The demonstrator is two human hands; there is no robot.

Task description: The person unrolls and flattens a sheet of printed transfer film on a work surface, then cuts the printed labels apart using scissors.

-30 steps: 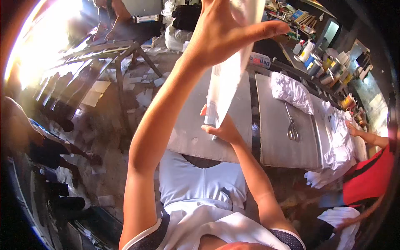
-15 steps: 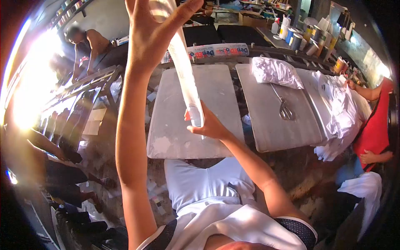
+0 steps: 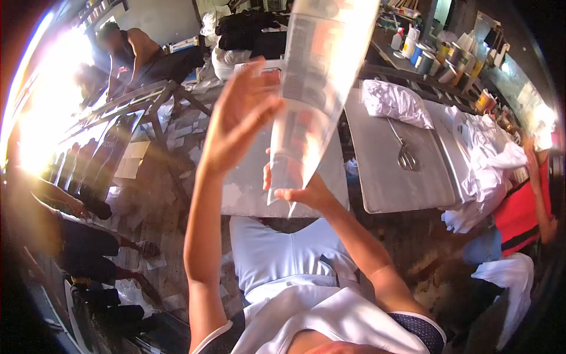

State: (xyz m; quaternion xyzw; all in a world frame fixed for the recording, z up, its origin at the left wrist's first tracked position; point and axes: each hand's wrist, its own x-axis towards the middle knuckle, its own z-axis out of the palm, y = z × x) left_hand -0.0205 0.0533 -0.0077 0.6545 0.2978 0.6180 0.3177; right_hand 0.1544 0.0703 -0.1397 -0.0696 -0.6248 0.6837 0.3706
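Translucent sheet (image 3: pixel 309 97) — markings illegible — clasped low by right hand (image 3: pixel 303 193); left hand (image 3: pixel 236 121) unclenched, just beside.

In view are the wearer's two hands (image 3: pixel 232 133), one clear sheet (image 3: pixel 306 112), three grey boards (image 3: pixel 407 192), one metal tool (image 3: pixel 405 156), one white bundle (image 3: pixel 398 105), at least three other people (image 3: pixel 141 50).

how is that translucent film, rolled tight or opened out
Opened out: the translucent film widens upward from the right hand, markings showing across it. Cannot tell whether its held end is folded.
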